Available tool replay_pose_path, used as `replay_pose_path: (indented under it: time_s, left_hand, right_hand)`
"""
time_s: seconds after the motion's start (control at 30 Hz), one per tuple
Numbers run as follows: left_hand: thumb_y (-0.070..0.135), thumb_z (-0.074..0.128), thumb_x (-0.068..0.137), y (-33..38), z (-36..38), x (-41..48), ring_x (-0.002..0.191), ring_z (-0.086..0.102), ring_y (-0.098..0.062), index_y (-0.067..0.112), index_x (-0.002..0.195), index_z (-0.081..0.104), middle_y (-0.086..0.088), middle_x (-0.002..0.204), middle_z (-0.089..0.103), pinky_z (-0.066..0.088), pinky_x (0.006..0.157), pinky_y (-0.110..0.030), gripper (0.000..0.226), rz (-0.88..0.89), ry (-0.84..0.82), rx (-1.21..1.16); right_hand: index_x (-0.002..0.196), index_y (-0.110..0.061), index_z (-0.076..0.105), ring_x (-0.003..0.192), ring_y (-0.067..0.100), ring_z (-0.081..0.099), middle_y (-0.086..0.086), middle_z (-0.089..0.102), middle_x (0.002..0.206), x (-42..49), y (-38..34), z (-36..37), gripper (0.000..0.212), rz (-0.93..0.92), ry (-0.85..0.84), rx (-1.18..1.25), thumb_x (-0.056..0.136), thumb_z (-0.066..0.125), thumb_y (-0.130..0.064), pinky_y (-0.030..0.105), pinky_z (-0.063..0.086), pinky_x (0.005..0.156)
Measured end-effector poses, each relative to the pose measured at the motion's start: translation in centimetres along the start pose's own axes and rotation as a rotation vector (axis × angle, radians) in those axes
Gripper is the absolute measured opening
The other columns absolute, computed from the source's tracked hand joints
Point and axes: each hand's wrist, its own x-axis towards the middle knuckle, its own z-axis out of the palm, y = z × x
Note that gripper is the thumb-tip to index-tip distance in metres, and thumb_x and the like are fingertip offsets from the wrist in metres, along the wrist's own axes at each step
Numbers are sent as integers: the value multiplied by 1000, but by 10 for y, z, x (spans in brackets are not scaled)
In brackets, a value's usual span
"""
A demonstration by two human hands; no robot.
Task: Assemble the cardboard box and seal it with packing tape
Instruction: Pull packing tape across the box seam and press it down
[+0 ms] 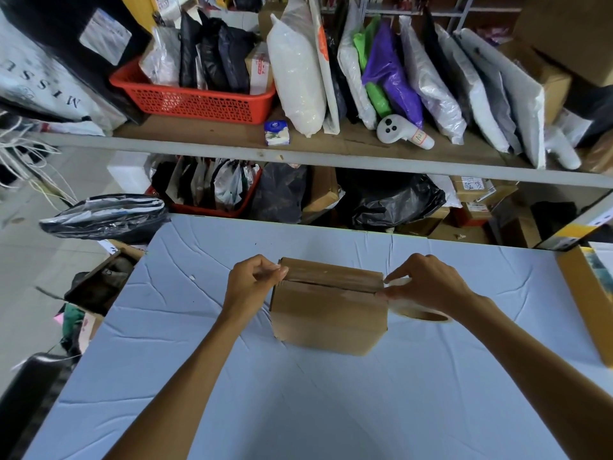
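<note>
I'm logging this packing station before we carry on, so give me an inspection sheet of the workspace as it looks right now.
Surface: table under a creased pale blue cover.
Job's things: cardboard box with flaps folded shut, centre seam visible; tape roll at its right end.
Clutter: nothing seen on the cover besides these.
Grippers: left hand fingers pinch the box's left top edge; right hand holds the tape roll.
Cables: white cords, far left.
Surroundings: shelf with red basket, bagged parcels, white controller.

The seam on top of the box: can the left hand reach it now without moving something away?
Probably yes. The left hand already pinches at the left end of the seam on the cardboard box, and nothing lies between them.
</note>
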Motion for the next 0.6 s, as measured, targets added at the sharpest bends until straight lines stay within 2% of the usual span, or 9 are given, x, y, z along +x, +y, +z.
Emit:
replay_pose_path:
  time_s: [0.13,0.3,0.4,0.47,0.6]
  left_hand:
    - [20,74,81,-1,0,-2,72,67,-5,9,70,65,0,70,70,49,63,-9,17,13,18,-31]
    - [17,75,79,-4,2,-2,79,69,-10,7,73,68,-1,78,73,51,69,-11,13,6,47,-55]
    - [19,76,79,-2,6,-3,77,68,-9,5,74,69,-1,76,72,49,69,-14,16,-7,83,-1]
    - [18,77,77,0,10,-4,76,66,-3,5,74,69,6,76,70,47,70,-16,16,-25,113,7]
    - [17,82,71,2,8,-1,79,60,-11,13,71,63,5,93,63,42,72,-21,19,-201,161,-39]
  right_hand:
    - [104,-28,75,88,16,57,-3,69,112,5,-2,2,40,36,-13,-7,75,72,-55,19,33,53]
    - [101,-26,76,83,16,55,-3,70,107,11,-3,4,44,101,-10,-21,70,75,-57,25,34,56]
    - [102,-21,71,91,20,60,-3,67,105,14,-4,8,55,162,-11,-40,65,76,-62,26,34,59]
    - [102,-19,67,91,20,60,-2,66,102,17,-4,10,63,190,-21,-64,61,75,-67,28,37,63]
    - [94,-15,64,81,20,60,0,65,87,23,-5,14,68,227,-63,-90,55,76,-70,30,39,63]
